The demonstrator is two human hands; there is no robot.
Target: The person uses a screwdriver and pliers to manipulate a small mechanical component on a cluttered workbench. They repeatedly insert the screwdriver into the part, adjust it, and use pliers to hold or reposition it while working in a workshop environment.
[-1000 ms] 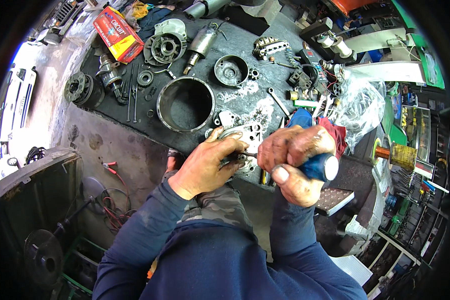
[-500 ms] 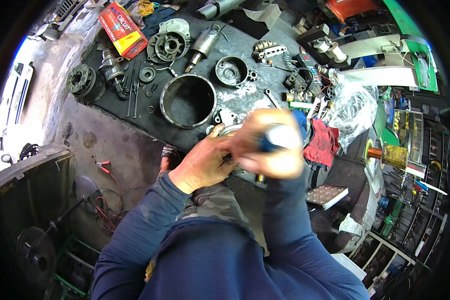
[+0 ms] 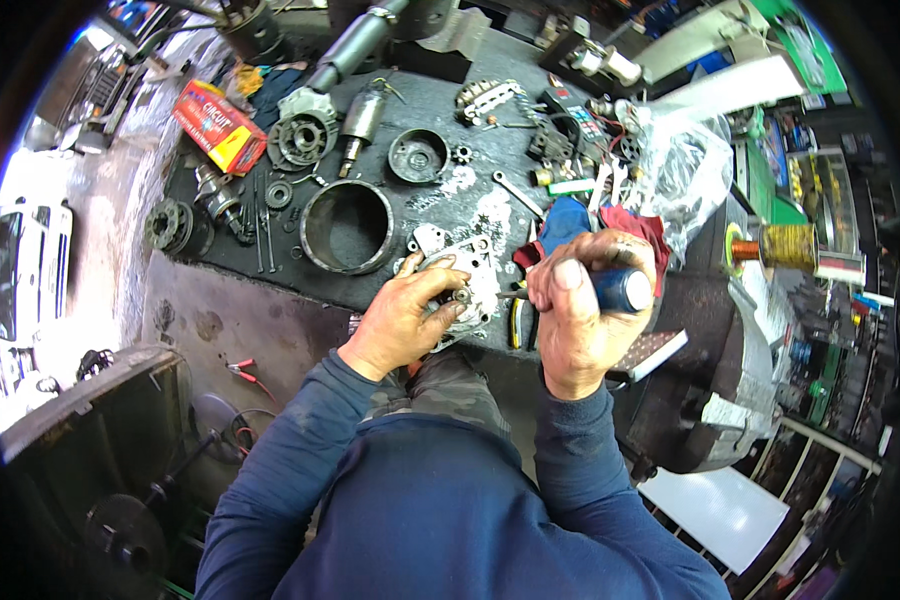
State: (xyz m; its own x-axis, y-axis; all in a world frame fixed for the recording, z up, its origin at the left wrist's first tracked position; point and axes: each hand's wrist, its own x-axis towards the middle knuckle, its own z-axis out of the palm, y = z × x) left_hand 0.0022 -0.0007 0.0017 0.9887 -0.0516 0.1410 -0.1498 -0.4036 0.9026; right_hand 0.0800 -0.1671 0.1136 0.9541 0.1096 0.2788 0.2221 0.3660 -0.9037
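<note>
A silver cast-metal housing [image 3: 480, 262] with several holes lies at the near edge of the workbench. My left hand [image 3: 402, 318] grips it from the left, fingers curled over its centre, where a small round metal part [image 3: 462, 296] shows between thumb and fingertips. To the right, my right hand [image 3: 592, 310] is closed round the blue handle of a screwdriver [image 3: 625, 290]. Its thin shaft points left at the housing, and the tip stands apart from my left hand. The housing's near side is partly hidden by my left hand.
A large steel ring [image 3: 348, 228], a round metal cap [image 3: 418, 156] and a wrench [image 3: 518, 195] lie on the dark workbench [image 3: 270, 280]. A red box [image 3: 220, 127] sits at the far left. Red cloth [image 3: 642, 228], pliers [image 3: 516, 325] and clear plastic [image 3: 685, 165] lie to the right.
My right hand has moved right with the screwdriver, away from my left hand, uncovering the housing. My left hand stays at the housing. The whole view has shifted a little.
</note>
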